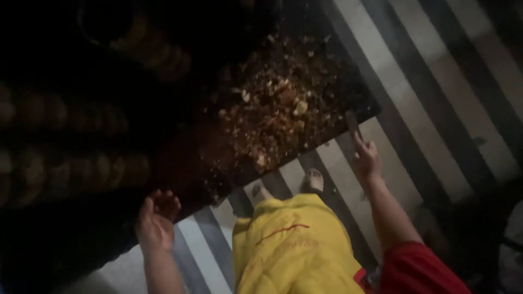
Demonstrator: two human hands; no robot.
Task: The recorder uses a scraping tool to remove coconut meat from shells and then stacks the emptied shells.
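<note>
red sleeve [417, 269], yellow apron [294, 247], perhaps sandals [314, 179]

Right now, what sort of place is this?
Probably a dim cooking or food stall: a dark griddle heaped with chopped fried food, the right hand holding a scraper, over a striped floor.

No packages, labels, signs or screens show here. The view is dim and blurred, and nothing in it has the shape of a box, a bag, a tag or a display. The left part is too dark to tell what the rounded shapes there are.
</note>
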